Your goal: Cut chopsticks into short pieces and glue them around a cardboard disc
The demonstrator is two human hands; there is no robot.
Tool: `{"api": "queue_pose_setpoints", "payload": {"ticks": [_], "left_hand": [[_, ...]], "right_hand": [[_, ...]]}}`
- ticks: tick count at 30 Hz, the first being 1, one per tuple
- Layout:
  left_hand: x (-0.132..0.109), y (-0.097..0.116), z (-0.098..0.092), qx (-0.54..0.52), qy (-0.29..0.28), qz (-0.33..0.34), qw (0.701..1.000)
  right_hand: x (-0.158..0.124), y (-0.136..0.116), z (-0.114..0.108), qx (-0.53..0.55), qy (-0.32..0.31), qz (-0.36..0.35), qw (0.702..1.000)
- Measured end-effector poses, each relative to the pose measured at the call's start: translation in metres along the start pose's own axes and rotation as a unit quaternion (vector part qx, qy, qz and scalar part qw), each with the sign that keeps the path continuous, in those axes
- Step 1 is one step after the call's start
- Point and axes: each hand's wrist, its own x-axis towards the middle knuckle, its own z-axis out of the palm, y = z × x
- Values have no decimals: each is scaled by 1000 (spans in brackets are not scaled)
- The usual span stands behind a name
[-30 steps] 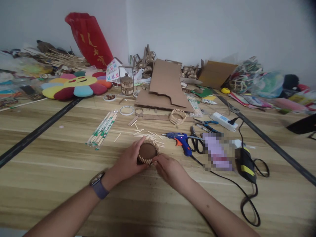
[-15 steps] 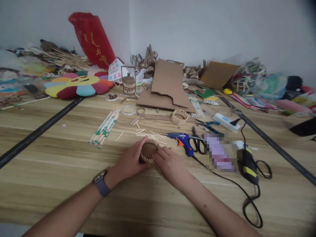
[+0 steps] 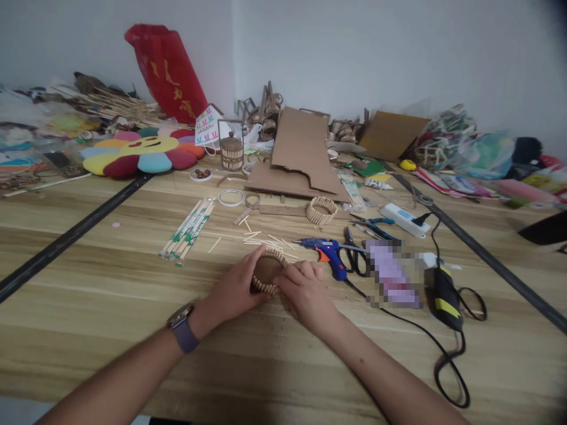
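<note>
A small round stick basket with a brown cardboard base stands on the wooden table, ringed by short wooden sticks. My left hand, with a watch on its wrist, curls round the basket's left side and grips it. On the basket's right side my right hand has its fingers closed against the rim. Loose cut sticks lie just beyond the basket.
A blue glue gun, scissors, pliers, a power strip and a black cable lie to the right. Wrapped chopsticks, a tape ring, a second stick ring and cardboard sheets lie further back.
My right hand has slid up from the basket's near side to its right rim. The left hand keeps its grip. The view has shifted slightly.
</note>
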Motion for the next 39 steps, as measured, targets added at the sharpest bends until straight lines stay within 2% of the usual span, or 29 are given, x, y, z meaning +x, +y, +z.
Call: {"api": "queue_pose_setpoints", "payload": {"ticks": [5, 20, 28, 31, 34, 36, 39], "left_hand": [[0, 1, 1, 3, 0, -7, 1000], [0, -2, 3, 7, 13, 14, 1000], [-1, -5, 3, 14, 9, 19, 1000], [-2, -3, 2, 21, 9, 16, 1000], [-4, 2, 4, 42, 28, 16, 999], [-5, 6, 8, 63, 46, 16, 997], [-5, 11, 15, 88, 71, 16, 993]], "right_hand": [[-2, 1, 2, 12, 37, 14, 999], [-2, 1, 3, -3, 30, 12, 999], [-3, 6, -16, 2, 63, 3, 998], [-6, 23, -26, -6, 85, 69, 994], [-10, 50, -34, -43, 92, 191, 976], [-12, 67, -39, -72, 65, 273, 957], [-14, 84, -45, -89, -10, 380, 921]]}}
